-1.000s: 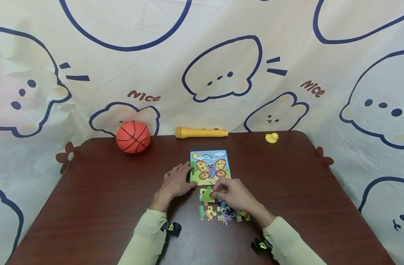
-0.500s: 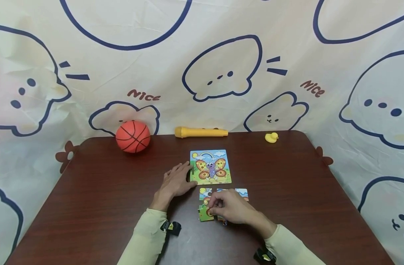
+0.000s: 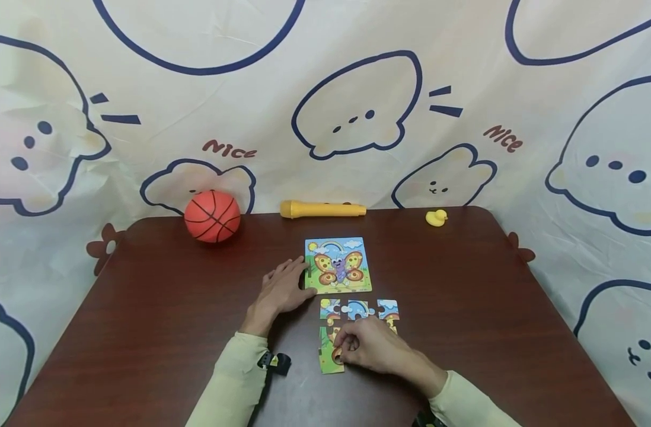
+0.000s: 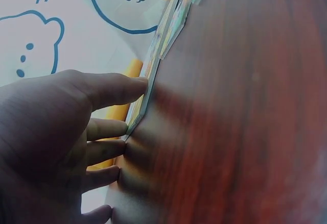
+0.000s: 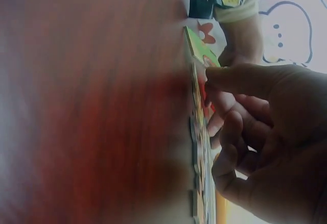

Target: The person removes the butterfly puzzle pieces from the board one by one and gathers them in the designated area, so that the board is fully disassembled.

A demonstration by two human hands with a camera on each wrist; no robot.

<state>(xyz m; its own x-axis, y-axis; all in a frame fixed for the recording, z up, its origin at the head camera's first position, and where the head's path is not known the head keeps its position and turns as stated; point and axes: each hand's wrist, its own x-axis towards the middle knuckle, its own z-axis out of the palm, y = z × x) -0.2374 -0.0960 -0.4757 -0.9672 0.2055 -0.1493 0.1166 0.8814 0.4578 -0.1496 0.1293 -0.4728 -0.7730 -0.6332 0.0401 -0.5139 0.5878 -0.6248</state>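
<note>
A butterfly picture card [image 3: 338, 265] lies at the table's middle. My left hand [image 3: 284, 289] rests flat beside it, straight fingers [image 4: 134, 83] touching the card's left edge [image 4: 152, 76]. Just nearer to me lie loose puzzle pieces: three in a row [image 3: 357, 309] and more beneath my right hand [image 3: 357, 349]. That hand's thumb and curled fingers pinch a green and orange piece [image 3: 331, 356] at the group's lower left. In the right wrist view this piece [image 5: 196, 50] stands slightly off the table under the thumb [image 5: 240, 78].
An orange toy basketball [image 3: 212, 216], a yellow flashlight [image 3: 322, 209] and a small yellow duck [image 3: 436, 218] stand along the far edge of the brown table [image 3: 144, 308]. A cartoon-printed cloth [image 3: 357, 89] hangs behind.
My right hand moved toward me from the upper pieces to the lower-left piece, uncovering the row of three. The left hand stayed at the card.
</note>
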